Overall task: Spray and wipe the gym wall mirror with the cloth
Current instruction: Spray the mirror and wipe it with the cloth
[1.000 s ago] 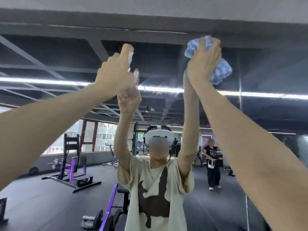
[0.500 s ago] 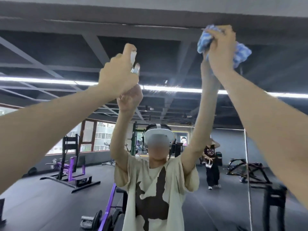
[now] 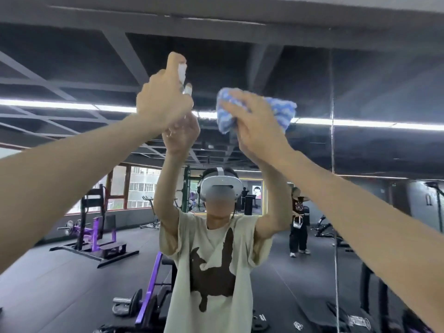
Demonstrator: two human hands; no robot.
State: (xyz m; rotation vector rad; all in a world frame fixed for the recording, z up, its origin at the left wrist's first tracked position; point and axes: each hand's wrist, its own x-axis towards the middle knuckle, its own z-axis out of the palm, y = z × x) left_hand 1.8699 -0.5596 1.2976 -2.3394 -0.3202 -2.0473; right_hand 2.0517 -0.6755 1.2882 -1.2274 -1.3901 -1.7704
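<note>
The wall mirror (image 3: 360,80) fills the view and reflects me with both arms raised. My left hand (image 3: 163,102) grips a small clear spray bottle with a white nozzle (image 3: 182,72), held up near the glass with a finger on top of the nozzle. Just to its right, my right hand (image 3: 254,126) holds a bunched blue-and-white cloth (image 3: 278,111) against the upper part of the mirror. Most of the bottle's body is hidden behind my left hand.
A vertical seam (image 3: 332,140) between mirror panels runs down on the right. The reflection shows purple gym machines (image 3: 96,236), weight plates and dumbbells on the dark floor, and another person (image 3: 299,227) standing behind me.
My right hand has swept the cloth down and to the left, from high on the right to beside the spray bottle. My left hand has stayed raised with the bottle.
</note>
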